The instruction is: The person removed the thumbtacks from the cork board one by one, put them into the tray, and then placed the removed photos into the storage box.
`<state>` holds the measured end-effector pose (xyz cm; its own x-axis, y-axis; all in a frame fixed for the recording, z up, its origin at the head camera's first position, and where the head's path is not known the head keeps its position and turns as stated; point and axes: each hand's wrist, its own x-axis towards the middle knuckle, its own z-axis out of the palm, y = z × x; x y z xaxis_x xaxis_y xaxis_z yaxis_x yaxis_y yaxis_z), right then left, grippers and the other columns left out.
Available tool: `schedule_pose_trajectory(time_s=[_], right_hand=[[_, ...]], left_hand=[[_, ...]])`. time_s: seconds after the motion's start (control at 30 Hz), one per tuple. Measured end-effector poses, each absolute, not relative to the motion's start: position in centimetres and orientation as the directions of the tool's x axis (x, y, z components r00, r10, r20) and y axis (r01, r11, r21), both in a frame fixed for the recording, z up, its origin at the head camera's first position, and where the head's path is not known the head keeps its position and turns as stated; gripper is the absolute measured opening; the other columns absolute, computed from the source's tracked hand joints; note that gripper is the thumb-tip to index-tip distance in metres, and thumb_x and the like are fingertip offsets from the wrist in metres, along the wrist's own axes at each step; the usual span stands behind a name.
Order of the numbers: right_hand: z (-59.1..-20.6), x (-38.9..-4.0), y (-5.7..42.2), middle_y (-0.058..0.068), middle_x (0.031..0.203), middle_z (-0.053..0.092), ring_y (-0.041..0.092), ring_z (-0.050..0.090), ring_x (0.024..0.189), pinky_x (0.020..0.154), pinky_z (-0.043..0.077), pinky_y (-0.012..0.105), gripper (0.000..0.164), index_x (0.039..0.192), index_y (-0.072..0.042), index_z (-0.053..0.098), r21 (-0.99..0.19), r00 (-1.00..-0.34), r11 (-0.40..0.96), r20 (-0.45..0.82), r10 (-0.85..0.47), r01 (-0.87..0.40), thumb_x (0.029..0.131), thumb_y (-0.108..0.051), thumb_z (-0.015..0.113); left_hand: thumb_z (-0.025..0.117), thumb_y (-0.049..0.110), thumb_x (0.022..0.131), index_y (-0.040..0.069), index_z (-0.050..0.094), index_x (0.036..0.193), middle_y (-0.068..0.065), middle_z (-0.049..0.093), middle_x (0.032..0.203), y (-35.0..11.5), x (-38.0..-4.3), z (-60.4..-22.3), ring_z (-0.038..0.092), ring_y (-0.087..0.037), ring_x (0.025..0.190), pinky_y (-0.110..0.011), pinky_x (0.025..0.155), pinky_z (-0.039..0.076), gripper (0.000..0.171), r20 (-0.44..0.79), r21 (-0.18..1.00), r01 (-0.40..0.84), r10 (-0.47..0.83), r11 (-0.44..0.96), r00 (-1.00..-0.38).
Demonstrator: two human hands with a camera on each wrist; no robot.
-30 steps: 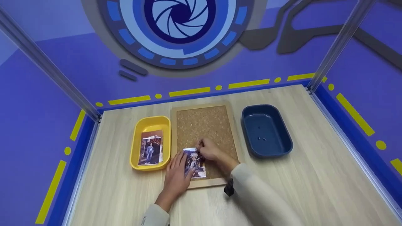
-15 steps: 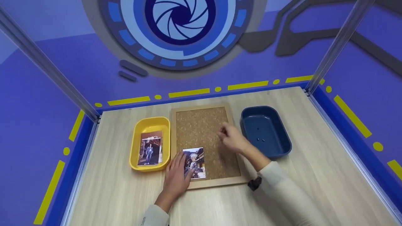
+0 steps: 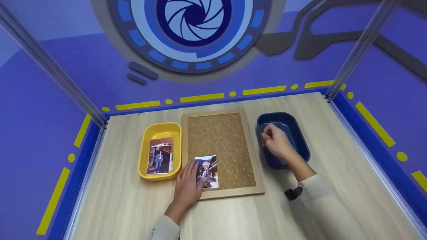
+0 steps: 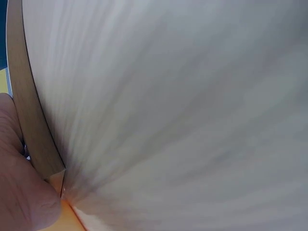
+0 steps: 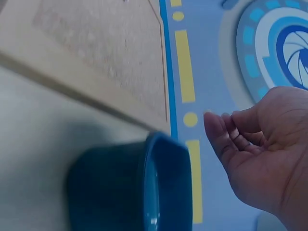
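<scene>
My left hand (image 3: 187, 188) lies with its fingers along the left side of a photo (image 3: 208, 170), holding it flat on the lower left of a cork board (image 3: 218, 133). In the left wrist view part of that hand (image 4: 21, 187) shows beside the board's wooden frame (image 4: 24, 86). Over the dark blue tray (image 3: 302, 143) hovers my right hand (image 3: 277, 143), fingers loosely curled. The right wrist view shows this hand (image 5: 269, 149) with nothing visible between thumb and fingers, above the tray's rim. The small dark items in the tray are hidden behind it.
A yellow tray (image 3: 163, 129) with more photos (image 3: 160, 159) stands left of the board, close to my left hand. Blue-purple wall panels (image 3: 217, 76) close off the back and sides of the wooden table (image 3: 120, 200).
My right hand has left the photo's top edge and travelled right across the board to above the blue tray. My left hand and the photo have stayed put.
</scene>
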<state>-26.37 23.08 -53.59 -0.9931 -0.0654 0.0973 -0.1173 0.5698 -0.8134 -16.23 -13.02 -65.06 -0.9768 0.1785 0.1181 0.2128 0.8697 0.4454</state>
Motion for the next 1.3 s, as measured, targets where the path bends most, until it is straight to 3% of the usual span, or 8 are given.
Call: schedule_pose_trajectory(time_s=[0.37, 0.7, 0.93, 1.13, 1.3], right_hand=[[-54.8, -27.4, 27.4, 0.014, 0.089, 0.064, 0.028, 0.064, 0.083, 0.071, 0.046, 0.033, 0.006, 0.095, -0.001, 0.058, -0.650, -0.999, 0.759, 0.037, -0.017, -0.037, 0.101, -0.002, 0.057], [-56.5, -27.4, 29.2, 0.013, 0.085, 0.062, 0.031, 0.059, 0.078, 0.070, 0.050, 0.046, 0.007, 0.092, -0.001, 0.057, -0.466, -0.993, 0.884, -0.082, -0.085, -0.038, 0.087, 0.003, 0.055], [-56.9, -27.2, 29.6, 0.017, 0.089, 0.065, 0.030, 0.060, 0.080, 0.073, 0.053, 0.049, 0.009, 0.098, 0.003, 0.061, -0.462, -0.988, 0.887, -0.123, -0.095, -0.028, 0.092, 0.001, 0.055], [-57.1, -27.0, 30.1, 0.023, 0.094, 0.069, 0.035, 0.065, 0.085, 0.080, 0.056, 0.057, 0.010, 0.102, 0.005, 0.062, -0.480, -0.994, 0.877, -0.075, -0.074, -0.029, 0.096, -0.002, 0.058], [-57.1, -27.0, 30.1, 0.022, 0.092, 0.068, 0.035, 0.065, 0.085, 0.080, 0.055, 0.057, 0.009, 0.102, 0.004, 0.061, -0.497, -0.997, 0.867, -0.035, -0.066, -0.040, 0.095, 0.000, 0.057]], left_hand=[[0.060, 0.045, 0.106, 0.005, 0.041, 0.163, -0.015, 0.037, 0.174, -12.8, -16.0, -65.3, 0.034, -0.037, 0.162, -0.062, 0.132, 0.025, 0.072, 0.146, 0.463, 0.219, 0.170, 0.859, -0.975], [0.055, 0.048, 0.107, 0.007, 0.037, 0.166, -0.013, 0.033, 0.176, -12.5, -16.0, -64.9, 0.029, -0.035, 0.165, -0.060, 0.134, 0.022, 0.074, 0.094, 0.452, 0.210, 0.187, 0.867, -0.978], [0.056, 0.048, 0.107, 0.006, 0.037, 0.165, -0.013, 0.034, 0.176, -12.7, -16.0, -64.9, 0.031, -0.035, 0.164, -0.060, 0.133, 0.024, 0.074, 0.091, 0.440, 0.199, 0.176, 0.876, -0.980], [0.055, 0.049, 0.107, 0.006, 0.036, 0.166, -0.013, 0.033, 0.176, -12.7, -16.1, -64.9, 0.030, -0.035, 0.164, -0.059, 0.134, 0.023, 0.075, 0.090, 0.440, 0.202, 0.181, 0.875, -0.979], [0.056, 0.049, 0.107, 0.006, 0.038, 0.165, -0.014, 0.034, 0.175, -12.9, -16.3, -64.9, 0.032, -0.036, 0.163, -0.060, 0.133, 0.024, 0.074, 0.102, 0.434, 0.204, 0.177, 0.877, -0.979]])
